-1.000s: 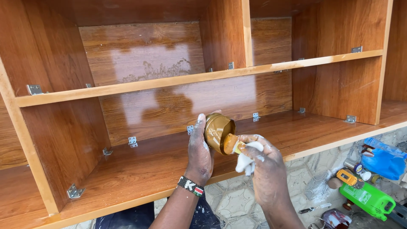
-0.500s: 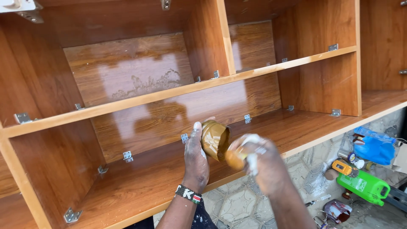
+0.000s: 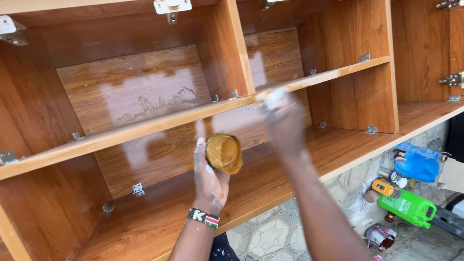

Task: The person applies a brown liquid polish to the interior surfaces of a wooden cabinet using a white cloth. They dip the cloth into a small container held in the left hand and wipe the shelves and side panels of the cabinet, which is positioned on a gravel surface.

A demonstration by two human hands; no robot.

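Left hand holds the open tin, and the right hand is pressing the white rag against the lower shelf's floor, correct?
Not quite. In the head view the left hand holds the tin, but the right hand presses the rag against the middle shelf's front edge.

A green plastic jug (image 3: pixel 407 208) lies on the floor (image 3: pixel 270 237) beyond the cabinet's front right corner, with a blue bag (image 3: pixel 418 164) behind it and a small yellow tool (image 3: pixel 385 187) between the two. A beaded wristband (image 3: pixel 203 218) shows near the cabinet's front edge. Silver hinges (image 3: pixel 453 79) sit at its right edge, and a small metal bracket (image 3: pixel 137 188) is fixed at the back of the bottom board.
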